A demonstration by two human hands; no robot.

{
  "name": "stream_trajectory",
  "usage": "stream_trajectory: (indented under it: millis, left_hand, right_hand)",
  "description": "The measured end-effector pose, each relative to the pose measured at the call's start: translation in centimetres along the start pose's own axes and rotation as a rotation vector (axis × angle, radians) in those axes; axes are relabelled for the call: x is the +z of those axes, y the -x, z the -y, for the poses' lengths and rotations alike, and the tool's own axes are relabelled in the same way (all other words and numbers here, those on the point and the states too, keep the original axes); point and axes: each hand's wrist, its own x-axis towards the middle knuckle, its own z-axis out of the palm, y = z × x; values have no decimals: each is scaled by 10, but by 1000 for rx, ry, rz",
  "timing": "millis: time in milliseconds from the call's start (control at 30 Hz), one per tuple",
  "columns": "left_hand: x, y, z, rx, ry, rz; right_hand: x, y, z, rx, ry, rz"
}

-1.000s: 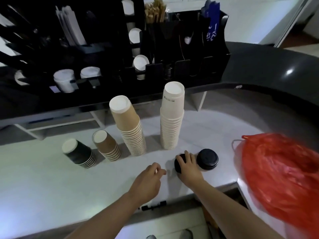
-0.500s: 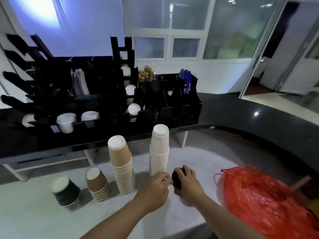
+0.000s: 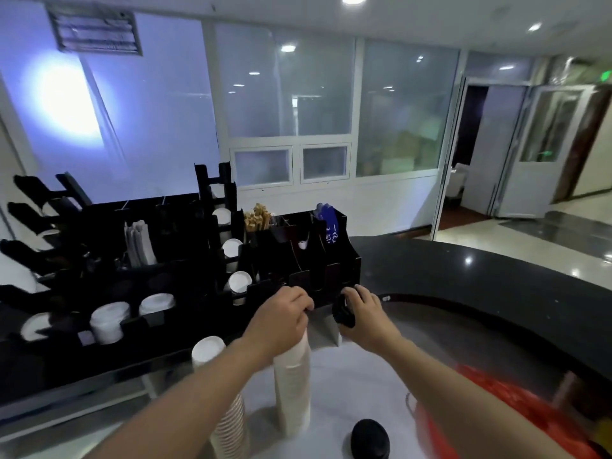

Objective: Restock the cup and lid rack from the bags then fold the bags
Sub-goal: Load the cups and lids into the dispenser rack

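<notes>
Right hand (image 3: 364,313) is raised before the rack (image 3: 185,270), fingers curled around black lids (image 3: 342,313). Left hand (image 3: 281,321) is curled; its hold cannot be told. Bare white counter (image 3: 351,385) lies below.

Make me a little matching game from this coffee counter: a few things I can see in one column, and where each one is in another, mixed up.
Things:
1. black lids
2. white cup stack
3. red bag
4. wooden stirrers

Places:
A. standing in a compartment of the black rack
B. lying on the counter at the lower right
C. held up in the right hand
D. standing on the white counter, its top behind the left hand

Pairs: 1-C, 2-D, 3-B, 4-A
</notes>
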Motion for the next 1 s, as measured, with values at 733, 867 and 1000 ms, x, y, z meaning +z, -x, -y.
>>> stream_trajectory:
  millis: [733, 867, 1000]
  left_hand:
    - [57, -119, 123, -301, -242, 604]
    - [73, -120, 129, -324, -229, 617]
    - [86, -121, 135, -336, -239, 644]
  right_hand:
    - [24, -254, -18, -398, 279, 196]
    - [40, -269, -27, -529, 408, 167]
    - [55, -269, -40, -542, 507, 187]
